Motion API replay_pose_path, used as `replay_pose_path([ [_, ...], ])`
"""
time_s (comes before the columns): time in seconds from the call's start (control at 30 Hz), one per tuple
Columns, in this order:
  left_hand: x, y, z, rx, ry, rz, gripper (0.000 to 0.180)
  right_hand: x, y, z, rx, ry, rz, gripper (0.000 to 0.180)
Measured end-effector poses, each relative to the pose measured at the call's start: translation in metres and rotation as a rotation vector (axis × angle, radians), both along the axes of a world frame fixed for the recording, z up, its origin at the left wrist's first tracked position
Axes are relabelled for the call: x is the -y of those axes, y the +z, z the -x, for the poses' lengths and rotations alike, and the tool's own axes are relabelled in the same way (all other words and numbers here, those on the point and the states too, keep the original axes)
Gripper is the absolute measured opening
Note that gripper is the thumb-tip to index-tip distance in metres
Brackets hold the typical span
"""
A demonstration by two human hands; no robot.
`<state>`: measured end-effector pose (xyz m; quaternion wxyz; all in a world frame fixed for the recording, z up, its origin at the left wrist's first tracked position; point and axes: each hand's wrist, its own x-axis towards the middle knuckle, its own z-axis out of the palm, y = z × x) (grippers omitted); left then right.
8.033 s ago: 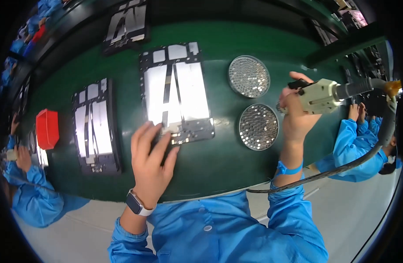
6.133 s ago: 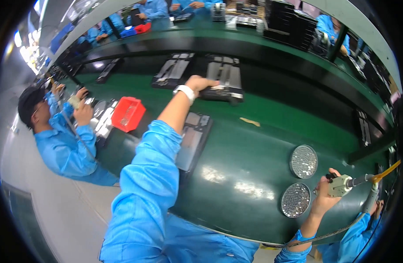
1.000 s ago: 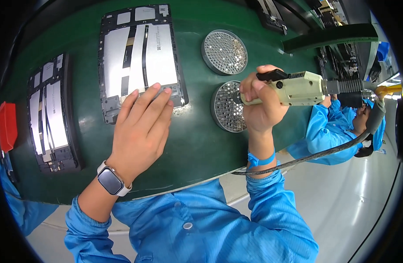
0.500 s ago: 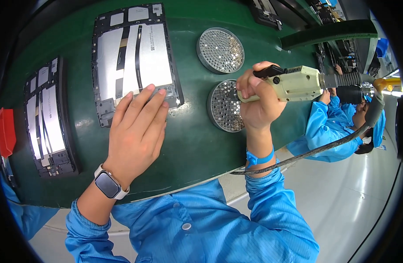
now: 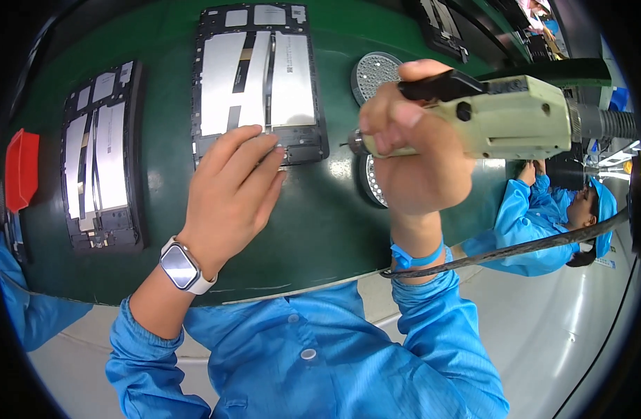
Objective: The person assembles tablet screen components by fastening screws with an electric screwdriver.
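Note:
In front of me an opened tablet (image 5: 292, 84), with silver battery panels and dark ribbon strips in a black frame, lies on the green table. My left hand (image 5: 229, 185) rests with fingers stretched out over its near edge. A pale green electric screwdriver (image 5: 516, 115) with a black lever is gripped in my right hand (image 5: 425, 150), fingers wrapped round its front end. Its thin bit points left toward the tablet, apart from it; whether a screw sits on the tip is too small to tell. Below and behind that hand are two round perforated screw dishes (image 5: 377, 73), partly hidden.
Another opened tablet (image 5: 114, 153) lies at the left, beside a red bin (image 5: 21, 171). A dark device (image 5: 442, 28) lies at the far right. The thick cable (image 5: 523, 244) crosses my right wrist. A co-worker in blue (image 5: 537, 227) sits at the right.
My right hand has lifted the screwdriver off the nearer screw dish, bringing its bit into sight. The view has shifted, so the tablets appear farther right. My left hand stays at the tablet's near edge.

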<state>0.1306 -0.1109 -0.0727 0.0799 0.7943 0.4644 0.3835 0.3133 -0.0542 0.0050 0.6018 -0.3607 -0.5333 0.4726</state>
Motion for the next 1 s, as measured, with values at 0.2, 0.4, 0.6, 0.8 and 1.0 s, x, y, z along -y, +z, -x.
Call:
replay_pose_path([
  [0.2,-0.004,-0.004,0.002,0.029,-0.001,-0.029,0.025,0.001,-0.028,0.024,0.026,0.117,-0.02,0.033],
  [0.4,-0.006,-0.004,0.002,0.136,0.005,-0.026,0.022,-0.001,-0.037,0.024,0.127,0.174,-0.061,0.033],
  [0.6,-0.006,-0.006,0.006,0.128,0.002,-0.018,0.018,0.0,-0.038,0.028,0.18,0.209,-0.079,0.03],
  [0.8,-0.015,0.003,0.0,0.178,0.013,0.077,0.014,0.003,-0.042,0.033,0.178,0.209,-0.149,0.03],
  [1.0,-0.016,0.002,0.001,0.151,0.037,0.108,0.018,0.004,-0.04,0.037,0.096,0.126,-0.11,0.025],
])
